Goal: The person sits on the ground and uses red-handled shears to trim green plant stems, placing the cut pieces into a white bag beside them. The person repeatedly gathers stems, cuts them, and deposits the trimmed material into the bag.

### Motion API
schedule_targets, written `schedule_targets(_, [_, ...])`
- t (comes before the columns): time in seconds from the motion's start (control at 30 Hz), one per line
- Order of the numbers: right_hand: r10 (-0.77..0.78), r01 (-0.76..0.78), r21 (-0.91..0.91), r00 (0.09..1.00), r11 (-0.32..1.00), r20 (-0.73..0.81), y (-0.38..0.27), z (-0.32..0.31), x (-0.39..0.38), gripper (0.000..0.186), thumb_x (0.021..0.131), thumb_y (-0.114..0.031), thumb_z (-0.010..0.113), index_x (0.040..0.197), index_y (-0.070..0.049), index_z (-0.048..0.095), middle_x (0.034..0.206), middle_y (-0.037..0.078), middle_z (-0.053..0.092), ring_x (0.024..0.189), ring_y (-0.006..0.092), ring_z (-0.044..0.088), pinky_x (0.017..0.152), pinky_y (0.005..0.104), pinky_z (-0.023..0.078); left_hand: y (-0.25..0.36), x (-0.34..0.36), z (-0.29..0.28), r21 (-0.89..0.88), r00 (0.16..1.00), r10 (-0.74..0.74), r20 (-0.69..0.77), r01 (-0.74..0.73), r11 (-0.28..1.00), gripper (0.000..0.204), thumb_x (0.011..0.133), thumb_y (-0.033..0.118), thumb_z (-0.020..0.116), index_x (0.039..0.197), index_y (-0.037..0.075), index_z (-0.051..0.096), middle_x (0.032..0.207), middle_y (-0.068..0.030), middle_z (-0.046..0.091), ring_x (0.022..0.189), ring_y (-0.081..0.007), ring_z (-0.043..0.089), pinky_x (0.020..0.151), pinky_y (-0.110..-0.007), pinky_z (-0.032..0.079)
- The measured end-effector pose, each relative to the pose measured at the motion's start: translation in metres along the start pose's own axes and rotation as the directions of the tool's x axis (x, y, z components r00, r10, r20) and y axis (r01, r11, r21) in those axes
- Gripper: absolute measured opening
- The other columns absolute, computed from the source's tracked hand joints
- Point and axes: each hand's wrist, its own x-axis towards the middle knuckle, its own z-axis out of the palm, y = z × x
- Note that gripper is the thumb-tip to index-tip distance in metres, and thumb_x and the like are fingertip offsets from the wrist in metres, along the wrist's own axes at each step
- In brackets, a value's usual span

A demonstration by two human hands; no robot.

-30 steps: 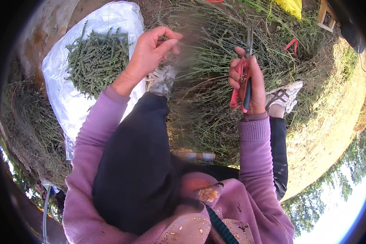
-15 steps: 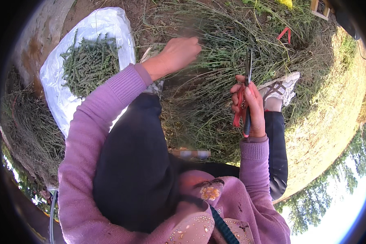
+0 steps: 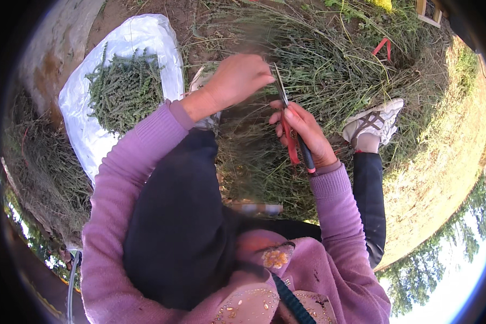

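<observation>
My left hand [image 3: 242, 80] is closed, its fingers pinched together; whatever lies in them is hidden and blurred. Wrapped in my right hand [image 3: 311, 135] is a pair of pruning shears [image 3: 291, 143] with red and dark handles and narrow blades. The blades point up and slightly left, their tips right beside my left fingers. Beyond both hands spreads a loose heap of cut green stems [image 3: 329, 73]. To the left, a pile of short green sprigs [image 3: 125, 92] rests on a white plastic sheet [image 3: 76, 105].
My bent dark-trousered leg [image 3: 173, 221] fills the near middle. My light shoe [image 3: 373, 121] rests at the heap's right side. A red strip [image 3: 382, 48] lies among the stems, and a wooden frame [image 3: 429, 13] stands at the far right. More dry stems [image 3: 51, 167] lie at the left.
My right hand has moved left with the shears, bringing the blades up to my left hand and tilting them leftward. My left hand has shifted slightly down and right. The view has moved a little.
</observation>
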Motion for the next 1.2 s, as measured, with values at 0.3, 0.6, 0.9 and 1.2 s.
schedule_targets(0.3, [-0.157,0.182,0.161,0.975,0.97,-0.16,-0.008,-0.012,-0.029,0.047,0.098,-0.032,0.051,0.132,0.0,0.042,0.091,0.006,0.056,0.062,0.0056,0.043,0.047,0.0178,0.038,-0.015,-0.046,-0.01,-0.136,0.999,-0.039,0.015,0.041,0.99,0.018,0.085,0.014,0.064,0.097,0.001,0.067,0.092,-0.0133,0.067,0.083,-0.0296,0.064,0.073,-0.038,0.05])
schedule_targets(0.6, [-0.018,0.033,0.177,0.996,0.984,-0.085,0.021,0.008,-0.056,0.049,0.096,-0.031,0.053,0.132,0.001,0.042,0.094,0.007,0.057,0.068,0.0071,0.049,0.052,0.0191,0.043,-0.04,-0.035,0.029,-0.383,0.986,-0.166,-0.022,0.145,0.912,0.014,0.086,0.013,0.068,0.092,0.0,0.067,0.069,-0.0041,0.062,0.059,-0.0111,0.056,0.054,-0.027,0.044])
schedule_targets(0.9, [0.026,-0.034,0.241,0.999,0.97,0.039,0.03,0.025,-0.017,0.046,0.098,-0.033,0.05,0.129,0.0,0.045,0.092,0.005,0.056,0.067,0.0066,0.048,0.053,0.0185,0.043,-0.017,-0.039,0.016,-0.709,0.856,-0.424,0.298,0.495,0.502,0.013,0.087,0.015,0.069,0.087,0.003,0.067,0.064,0.003,0.057,0.052,-0.0014,0.046,0.046,-0.018,0.034])
schedule_targets(1.2, [-0.223,0.221,0.301,0.974,0.928,-0.028,0.003,-0.01,-0.047,0.059,0.098,-0.043,0.047,0.137,0.001,0.037,0.097,0.008,0.053,0.068,0.0083,0.044,0.052,0.0202,0.038,-0.061,-0.108,-0.093,-0.376,0.905,-0.409,-0.117,0.341,0.862,0.01,0.09,0.008,0.063,0.093,-0.001,0.065,0.072,0.0052,0.057,0.062,-0.0017,0.048,0.056,-0.019,0.042])
